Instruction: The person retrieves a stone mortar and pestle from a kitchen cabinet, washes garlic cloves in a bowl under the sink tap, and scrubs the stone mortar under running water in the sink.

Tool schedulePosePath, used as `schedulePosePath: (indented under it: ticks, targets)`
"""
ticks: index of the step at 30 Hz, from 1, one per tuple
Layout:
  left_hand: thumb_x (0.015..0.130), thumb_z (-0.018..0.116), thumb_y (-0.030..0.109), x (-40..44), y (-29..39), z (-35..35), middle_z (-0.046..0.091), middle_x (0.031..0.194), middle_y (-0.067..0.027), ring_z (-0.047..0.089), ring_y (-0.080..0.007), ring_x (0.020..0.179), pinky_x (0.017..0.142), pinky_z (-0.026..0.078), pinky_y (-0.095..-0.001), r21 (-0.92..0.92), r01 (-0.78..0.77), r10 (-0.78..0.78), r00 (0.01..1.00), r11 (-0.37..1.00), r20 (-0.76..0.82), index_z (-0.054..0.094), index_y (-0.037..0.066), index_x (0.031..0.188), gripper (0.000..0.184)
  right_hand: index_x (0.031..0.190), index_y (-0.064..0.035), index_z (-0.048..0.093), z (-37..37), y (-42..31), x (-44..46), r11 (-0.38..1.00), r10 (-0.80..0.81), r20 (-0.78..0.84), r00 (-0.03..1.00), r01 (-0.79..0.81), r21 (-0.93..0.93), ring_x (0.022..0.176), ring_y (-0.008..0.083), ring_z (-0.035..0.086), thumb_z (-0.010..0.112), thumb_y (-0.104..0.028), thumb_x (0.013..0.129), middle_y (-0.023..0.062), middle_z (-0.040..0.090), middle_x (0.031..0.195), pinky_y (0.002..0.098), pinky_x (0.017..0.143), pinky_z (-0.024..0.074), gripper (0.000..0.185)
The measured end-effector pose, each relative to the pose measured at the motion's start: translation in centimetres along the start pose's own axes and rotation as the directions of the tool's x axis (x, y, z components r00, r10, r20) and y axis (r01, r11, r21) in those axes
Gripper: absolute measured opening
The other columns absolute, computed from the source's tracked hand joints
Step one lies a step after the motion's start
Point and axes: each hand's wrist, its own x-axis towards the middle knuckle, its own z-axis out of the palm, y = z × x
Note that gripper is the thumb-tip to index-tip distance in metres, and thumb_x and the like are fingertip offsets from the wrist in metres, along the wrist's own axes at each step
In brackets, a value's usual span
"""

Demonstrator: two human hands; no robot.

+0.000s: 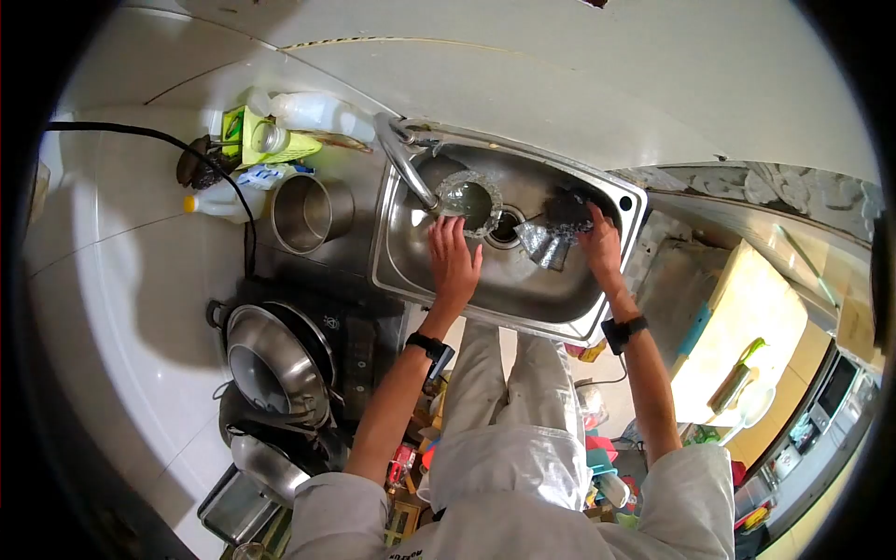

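In the steel sink (420,271), a clear glass bowl (484,193) with a scalloped rim sits below the faucet (408,170). My left hand (454,259) is at the bowl's near edge, fingers apart and holding nothing visible. At the sink's right side, my right hand (602,245) has its fingers curled at the edge of a dark, wet scrubbing pad (567,211). A clear, ribbed glass piece (544,245) lies just left of that hand, beside the drain (505,230).
Left of the sink stand a steel pot (303,213), bottles and a green basket (250,137). Stacked pans (271,359) rest on the stove at the lower left. A cutting board (747,327) is at the right.
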Motion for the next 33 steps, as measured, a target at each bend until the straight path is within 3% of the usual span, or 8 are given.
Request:
schedulePosePath:
  ticks: [5, 8, 14, 16, 18, 20, 26, 33]
  targets:
    - [0.084, 0.062, 0.018, 0.0, -0.5, 1.7, 0.051, 0.123, -0.0191, 0.044, -0.034, 0.122, 0.114, 0.024, -0.0488, 0.009, -0.135, 0.132, 0.983, 0.991, 0.125, 0.044, -0.003, 0.127, 0.051, 0.119, -0.0124, 0.053, -1.2, -6.3, -0.1, 0.98, -0.087, -0.015, 0.996, 0.083, -0.18, 0.091, 0.0348, 0.062, 0.07, -0.013, 0.076, 0.0145, 0.06, 0.102, 0.045, 0.071, 0.0526, 0.047]
    - [0.084, 0.062, 0.017, 0.5, -0.7, 2.5, 0.053, 0.119, -0.019, 0.049, -0.0337, 0.115, 0.112, 0.027, -0.0474, 0.042, -0.197, 0.191, 0.974, 0.979, 0.122, 0.045, -0.004, 0.126, 0.05, 0.099, -0.0078, 0.062, 1.1, -9.8, 0.3, 0.978, -0.209, 0.137, 0.968, 0.208, 0.02, 0.092, 0.0338, 0.061, 0.058, -0.01, 0.084, 0.0133, 0.059, 0.1, 0.0427, 0.076, 0.0518, 0.016]
    - [0.076, 0.066, 0.02, 2.5, -2.7, 4.7, 0.062, 0.106, -0.0136, 0.056, -0.0311, 0.102, 0.088, 0.043, -0.0448, -0.003, -0.237, 0.234, 0.956, 0.972, 0.18, 0.061, 0.004, 0.107, 0.034, 0.096, -0.0052, 0.065, 7.0, -14.7, 3.7, 0.72, -0.691, 0.035, 0.722, 0.692, -0.053, 0.095, 0.0293, 0.061, 0.057, -0.012, 0.078, 0.01, 0.062, 0.103, 0.0388, 0.087, 0.0501, 0.02]
    - [0.078, 0.063, 0.022, 3.4, -3.6, 6.8, 0.063, 0.103, -0.0121, 0.058, -0.0302, 0.101, 0.089, 0.043, -0.044, -0.093, -0.095, 0.108, 0.983, 0.991, 0.146, 0.064, 0.008, 0.105, 0.03, 0.091, -0.0057, 0.068, 8.4, -15.5, 5.0, 0.552, -0.711, 0.361, 0.604, 0.797, -0.245, 0.095, 0.0252, 0.062, 0.06, -0.013, 0.077, 0.0089, 0.063, 0.101, 0.0376, 0.085, 0.0513, 0.018]
    - [0.08, 0.06, 0.024, 3.2, -4.1, 7.6, 0.064, 0.1, -0.0106, 0.059, -0.0294, 0.1, 0.089, 0.044, -0.0432, -0.189, 0.047, -0.023, 0.992, 0.981, 0.127, 0.066, 0.011, 0.103, 0.026, 0.089, -0.0067, 0.069, 11.6, -15.3, 6.2, 0.555, -0.686, 0.396, 0.611, 0.791, -0.258, 0.094, 0.0242, 0.063, 0.061, -0.014, 0.077, 0.0093, 0.064, 0.099, 0.0373, 0.081, 0.0528, 0.016]
    - [0.078, 0.062, 0.025, 4.2, -2.6, 5.2, 0.068, 0.094, -0.0095, 0.062, -0.0291, 0.096, 0.086, 0.045, -0.0408, 0.186, -0.184, 0.135, 0.959, 0.965, 0.248, 0.069, 0.012, 0.092, 0.02, 0.087, -0.0076, 0.071, 12.8, -16.0, 7.2, 0.558, -0.659, 0.428, 0.619, 0.783, -0.274, 0.093, 0.0232, 0.065, 0.061, -0.014, 0.077, 0.0096, 0.066, 0.098, 0.037, 0.077, 0.0544, 0.015]
    - [0.078, 0.066, 0.021, 4.4, -4.0, 2.9, 0.068, 0.085, -0.0153, 0.064, -0.0318, 0.089, 0.086, 0.046, -0.0426, 0.161, -0.249, 0.116, 0.813, 0.955, 0.571, 0.069, 0.005, 0.088, 0.019, 0.087, -0.0089, 0.073, 14.2, -17.2, 8.5, 0.705, -0.46, 0.595, 0.659, 0.678, -0.206, 0.089, 0.0262, 0.07, 0.064, -0.012, 0.078, 0.0125, 0.07, 0.094, 0.0395, 0.069, 0.0572, 0.012]
    - [0.082, 0.062, 0.012, 3.5, -3.6, -0.9, 0.066, 0.097, -0.0154, 0.059, -0.0331, 0.098, 0.095, 0.042, -0.0431, -0.142, -0.222, 0.254, 0.927, 0.965, 0.277, 0.065, 0.002, 0.093, 0.015, 0.083, -0.0027, 0.071, 10.6, -18.9, 8.6, 0.842, -0.459, 0.534, 0.71, 0.54, 0.006, 0.089, 0.0333, 0.068, 0.069, -0.012, 0.074, 0.0181, 0.069, 0.09, 0.0416, 0.077, 0.0563, 0.013]
